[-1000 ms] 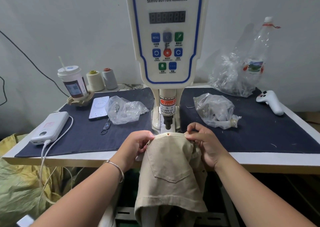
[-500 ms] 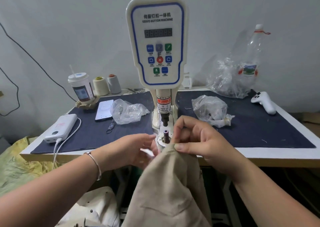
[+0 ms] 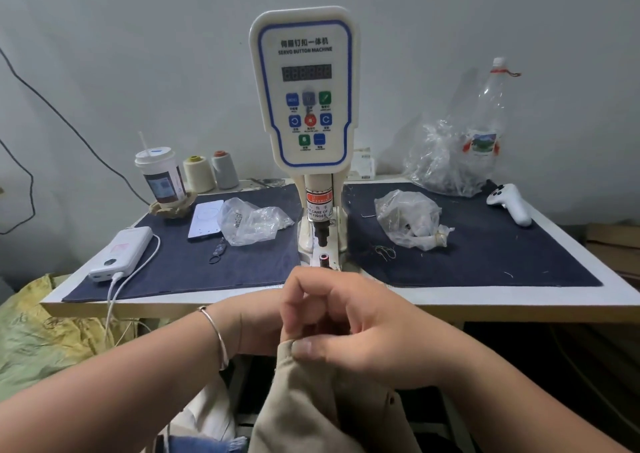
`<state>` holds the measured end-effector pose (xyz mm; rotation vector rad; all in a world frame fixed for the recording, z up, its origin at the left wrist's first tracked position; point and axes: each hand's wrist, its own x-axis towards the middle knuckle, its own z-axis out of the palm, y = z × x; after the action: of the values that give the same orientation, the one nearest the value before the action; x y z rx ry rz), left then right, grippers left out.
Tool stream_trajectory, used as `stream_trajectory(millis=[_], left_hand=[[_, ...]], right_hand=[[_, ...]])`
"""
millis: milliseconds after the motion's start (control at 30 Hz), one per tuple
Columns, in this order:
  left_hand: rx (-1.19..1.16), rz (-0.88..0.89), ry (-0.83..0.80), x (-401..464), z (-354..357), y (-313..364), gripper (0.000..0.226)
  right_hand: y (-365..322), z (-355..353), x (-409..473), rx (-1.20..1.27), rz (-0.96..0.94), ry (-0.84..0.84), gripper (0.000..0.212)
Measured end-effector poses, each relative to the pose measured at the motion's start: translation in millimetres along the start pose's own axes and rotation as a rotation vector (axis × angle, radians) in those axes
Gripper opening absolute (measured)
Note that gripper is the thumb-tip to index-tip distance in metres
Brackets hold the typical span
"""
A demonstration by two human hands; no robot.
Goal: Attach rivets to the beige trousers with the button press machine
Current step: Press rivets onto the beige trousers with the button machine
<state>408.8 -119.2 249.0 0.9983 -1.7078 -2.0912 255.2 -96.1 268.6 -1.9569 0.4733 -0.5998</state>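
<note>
The beige trousers (image 3: 311,407) hang below the table's front edge, bunched in front of me. My right hand (image 3: 349,328) pinches their top edge between thumb and fingers. My left hand (image 3: 258,328) is mostly hidden behind the right hand; only its wrist with a silver bangle shows, and I cannot see its fingers. The white button press machine (image 3: 304,89) stands at the table's middle. Its punch (image 3: 322,238) is raised above the bare lower die (image 3: 324,257), with no cloth between them.
A clear bag of small metal parts (image 3: 252,222) lies left of the machine, another bag (image 3: 408,218) right of it. On the dark mat (image 3: 485,255) are a phone, power bank (image 3: 121,253) with cable, drink cup (image 3: 161,177), thread cones, white controller (image 3: 510,203) and plastic bottle.
The trousers left the die and came back toward me, below the table edge. Both hands moved back with them, and the right hand now covers the left. The die is now bare.
</note>
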Motion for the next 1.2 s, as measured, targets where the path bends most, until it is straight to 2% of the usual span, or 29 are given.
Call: stream_trajectory(millis=[67, 133, 167, 233, 300, 400, 567, 600, 667, 733, 767, 867, 933, 1000, 1067, 1133, 1200], left_hand=[[-0.017, 0.037, -0.032, -5.9, -1.5, 2.0, 0.027], [-0.084, 0.087, 0.151, -4.0, -7.8, -0.3, 0.013], [-0.117, 0.107, 0.199, -3.8, -11.5, -0.3, 0.013], [-0.102, 0.124, 0.245, -12.1, -13.9, 9.0, 0.021], [-0.077, 0.142, 0.233, -22.8, -16.4, 19.2, 0.014], [-0.088, 0.216, 0.194, -36.8, -20.2, 28.3, 0.007], [-0.125, 0.271, 0.174, -45.3, -27.0, 27.2, 0.008], [-0.124, 0.261, 0.170, -44.9, -27.2, 27.1, 0.010], [-0.113, 0.238, 0.181, -44.6, -30.5, 25.0, 0.021], [-0.117, 0.208, 0.205, -44.8, -35.3, 21.7, 0.022], [-0.120, 0.185, 0.243, -45.7, -37.4, 20.5, 0.021], [-0.082, 0.089, 0.320, -48.0, -47.2, 16.4, 0.042], [-0.084, -0.018, 0.302, -48.7, -49.6, 16.6, 0.052], [0.039, -0.113, 0.261, -49.2, -51.5, 17.2, 0.046], [0.177, -0.137, 0.217, -51.0, -56.9, 16.8, 0.028], [0.144, -0.096, 0.265, -56.4, -73.7, 13.6, 0.025], [0.026, -0.023, 0.305, -66.4, -96.0, 10.7, 0.035]], right_hand=[[-4.4, 0.9, -4.1, -0.115, -0.076, 0.088, 0.022], [-2.6, -7.2, -10.1, -0.132, -0.205, 0.294, 0.023], [1.1, -15.0, -13.6, -0.098, -0.234, 0.400, 0.024], [13.1, -32.7, -20.9, 0.042, -0.146, 0.476, 0.030], [28.5, -42.1, -26.2, 0.143, 0.035, 0.334, 0.039], [51.0, -40.8, -28.8, 0.125, 0.211, 0.139, 0.047], [55.2, -33.9, -18.0, -0.108, 0.239, 0.106, 0.073], [55.1, -32.9, -13.8, -0.102, 0.226, 0.080, 0.069], [56.6, -30.7, -7.6, -0.021, 0.221, 0.014, 0.043], [55.7, -33.6, -6.9, 0.072, 0.229, 0.013, 0.017], [55.2, -37.3, -7.4, 0.111, 0.231, 0.031, 0.013], [52.1, -50.1, -5.5, 0.225, 0.216, 0.103, 0.014], [52.1, -54.2, 3.1, 0.178, 0.196, 0.194, 0.015], [55.7, -52.4, 15.3, 0.101, 0.173, 0.316, 0.009], [62.3, -52.6, 23.7, 0.073, 0.128, 0.436, 0.007], [75.8, -61.7, 23.9, 0.052, 0.137, 0.534, 0.010], [96.2, -78.8, 17.1, 0.003, 0.233, 0.671, 0.011]])
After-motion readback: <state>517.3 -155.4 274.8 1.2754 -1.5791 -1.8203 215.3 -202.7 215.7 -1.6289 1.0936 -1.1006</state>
